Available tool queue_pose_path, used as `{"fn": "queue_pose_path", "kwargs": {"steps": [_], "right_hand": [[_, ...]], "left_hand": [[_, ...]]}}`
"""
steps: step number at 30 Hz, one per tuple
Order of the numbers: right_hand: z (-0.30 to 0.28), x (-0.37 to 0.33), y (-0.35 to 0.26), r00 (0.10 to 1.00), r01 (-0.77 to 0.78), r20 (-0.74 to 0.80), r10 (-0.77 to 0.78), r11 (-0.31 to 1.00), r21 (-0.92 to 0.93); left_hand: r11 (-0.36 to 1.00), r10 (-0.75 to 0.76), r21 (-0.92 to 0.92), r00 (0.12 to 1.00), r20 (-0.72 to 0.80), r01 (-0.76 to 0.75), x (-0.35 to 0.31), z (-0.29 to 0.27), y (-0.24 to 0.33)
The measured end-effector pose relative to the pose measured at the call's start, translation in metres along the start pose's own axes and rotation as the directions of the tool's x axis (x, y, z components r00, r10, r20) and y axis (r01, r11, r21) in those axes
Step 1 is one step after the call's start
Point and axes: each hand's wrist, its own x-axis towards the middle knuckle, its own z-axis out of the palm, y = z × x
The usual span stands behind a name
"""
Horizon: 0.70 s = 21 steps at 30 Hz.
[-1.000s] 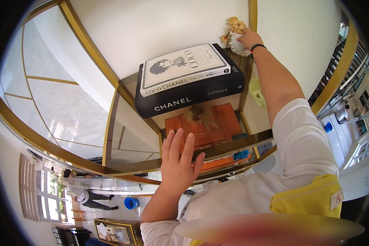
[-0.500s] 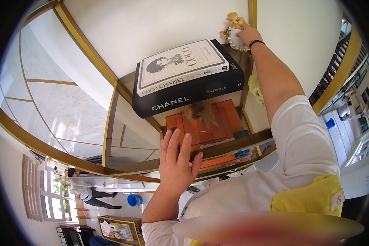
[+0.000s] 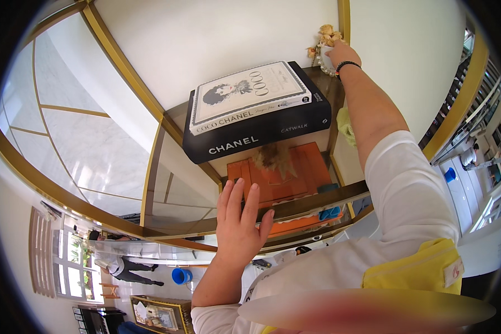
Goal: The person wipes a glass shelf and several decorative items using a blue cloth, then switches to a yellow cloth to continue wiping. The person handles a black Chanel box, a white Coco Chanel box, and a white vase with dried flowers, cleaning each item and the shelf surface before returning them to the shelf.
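At the far right corner of the glass shelf (image 3: 175, 119), my right hand (image 3: 345, 54) has its fingers closed around a small white vase (image 3: 327, 55). Dried peach-coloured roses (image 3: 329, 35) stick out of the vase, and a string of pearls hangs on it. The far side of the grip is hidden. My left hand (image 3: 238, 220) is raised at the shelf's front edge, fingers stretched and apart, holding nothing. Between the two hands lie a white book (image 3: 250, 94) and, under it, a thicker black book (image 3: 261, 137).
Gold metal posts (image 3: 122, 61) frame the shelf. Below the glass are an orange box (image 3: 300, 167) and a dried flower bunch (image 3: 274, 157). A light green cloth (image 3: 346, 127) is near my right forearm. A person (image 3: 125, 266) and a blue bucket (image 3: 181, 275) are in the room at lower left.
The whole view has shifted slightly, so the books and vase appear a little lower. My right hand stays on the vase, and my left hand remains open at the shelf edge.
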Motion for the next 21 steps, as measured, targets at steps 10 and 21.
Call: {"fn": "queue_pose_path", "kwargs": {"steps": [10,21], "right_hand": [[0.013,0.015,0.010,0.999,0.046,-0.009,-0.045,0.997,0.066],[-0.131,-0.046,0.016,0.838,0.448,0.339,-0.428,0.894,0.021]], "left_hand": [[0.999,-0.013,0.030,1.000,0.013,0.013,0.002,-0.001,0.002],[0.995,0.100,-0.001,0.995,-0.017,-0.100,-0.003,0.001,-0.004]]}}
